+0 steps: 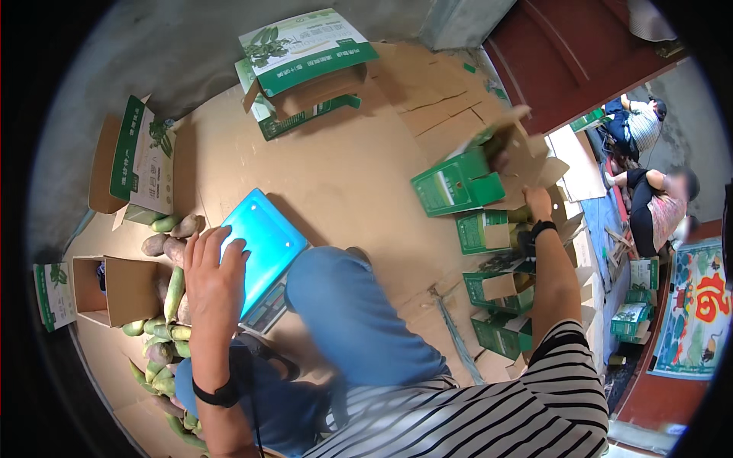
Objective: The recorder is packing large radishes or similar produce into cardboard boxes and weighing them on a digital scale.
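My left hand (215, 269) is over the left edge of a digital scale with a bright blue platform (266, 237), its fingers apart and nothing in them. At the right, my right hand (538, 203) grips the edge of an open green and brown cardboard box (458, 183), which is tilted and partly blurred; something dark inside it cannot be made out. Green radishes (175, 295) and brownish-purple root vegetables (188, 225) lie on the floor left of my left hand. More open green boxes (483, 232) stand in a row below my right hand, some with radishes inside.
Flat cardboard (320, 166) covers the floor. An open printed carton (309, 54) stands by the wall, another (143, 166) at the left, with a plain brown box (131, 292) below it. Two people (658, 206) (641, 126) sit at the far right, past a dark red door (572, 51).
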Demonstrator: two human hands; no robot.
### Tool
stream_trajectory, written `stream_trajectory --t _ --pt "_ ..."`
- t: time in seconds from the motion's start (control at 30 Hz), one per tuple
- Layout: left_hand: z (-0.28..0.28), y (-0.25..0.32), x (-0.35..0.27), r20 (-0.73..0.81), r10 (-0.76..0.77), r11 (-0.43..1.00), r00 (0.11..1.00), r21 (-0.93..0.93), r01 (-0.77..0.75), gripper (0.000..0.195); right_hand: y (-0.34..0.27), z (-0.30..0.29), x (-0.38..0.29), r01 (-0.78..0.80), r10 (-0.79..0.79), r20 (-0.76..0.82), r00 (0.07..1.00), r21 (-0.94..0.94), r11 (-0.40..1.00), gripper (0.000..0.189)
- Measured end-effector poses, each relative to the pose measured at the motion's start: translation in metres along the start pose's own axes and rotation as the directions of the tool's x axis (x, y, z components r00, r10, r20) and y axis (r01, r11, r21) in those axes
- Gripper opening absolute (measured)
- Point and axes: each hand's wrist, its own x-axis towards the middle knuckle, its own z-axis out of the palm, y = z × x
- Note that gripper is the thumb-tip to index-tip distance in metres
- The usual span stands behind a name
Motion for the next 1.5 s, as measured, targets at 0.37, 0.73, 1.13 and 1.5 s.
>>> stream_trajectory --t 0.37,0.73,1.13,1.5 --pt "-0.004 -0.02 -0.02 0.064 -0.093 0.996 0.994 0.0 0.093 0.021 -0.061 -0.005 0.028 0.008 0.105 -0.234 0.966 0.437 0.899 0.046" --pt "0.015 -0.043 -0.04 0.169 -0.205 0.977 0.964 -0.025 0.212 0.023 -0.377 -0.003 -0.057 -0.096 -0.645 0.245 0.724 0.961 0.257 0.028" --pt "0.017 -0.042 -0.027 0.195 -0.204 0.971 0.959 -0.086 0.224 0.026 -0.535 0.017 -0.082 -0.45 -0.726 0.364 0.584 0.889 0.084 0.057" --pt "0.011 -0.039 -0.023 0.242 -0.213 0.97 0.947 -0.066 0.235 0.028 -0.605 0.062 -0.071 -0.662 -0.674 0.436 0.596 0.742 -0.105 0.053"
